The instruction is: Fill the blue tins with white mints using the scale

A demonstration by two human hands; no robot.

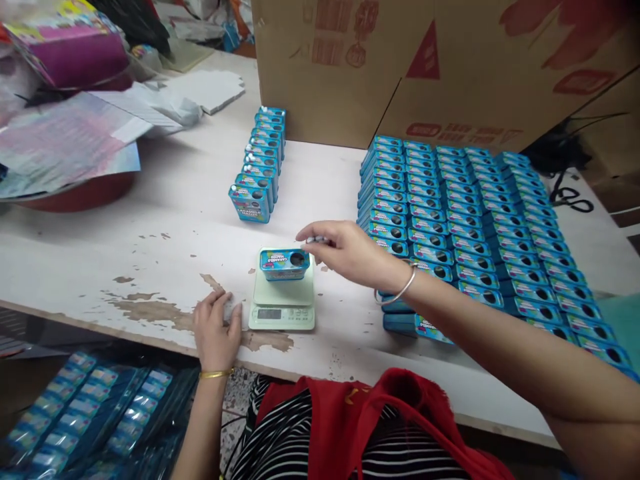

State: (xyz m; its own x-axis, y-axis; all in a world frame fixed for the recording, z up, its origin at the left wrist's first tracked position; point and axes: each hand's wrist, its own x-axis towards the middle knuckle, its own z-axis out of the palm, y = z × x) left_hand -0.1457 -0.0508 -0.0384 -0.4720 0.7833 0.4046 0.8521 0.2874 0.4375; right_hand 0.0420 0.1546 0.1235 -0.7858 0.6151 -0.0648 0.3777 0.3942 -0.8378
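A blue candy tin [277,265] with a dark round hole in its top stands on a pale green kitchen scale [265,293]. The digits on the scale's display cannot be read. Just above the tin's right end, my right hand [345,250] pinches several small white pieces [316,240] between thumb and fingers. My left hand [217,327] lies at the table's front edge, left of the scale, with its fingers apart and nothing in it. Behind the scale, a row of blue tins [253,203] has small white pieces showing on some tops.
Many more tins [473,247] stand in packed rows on the right. Large cardboard boxes [330,107] rise behind them. Papers [75,133] lie over a red basin [90,193] at the left. Wrapped tins [75,420] sit below the worn table [165,260].
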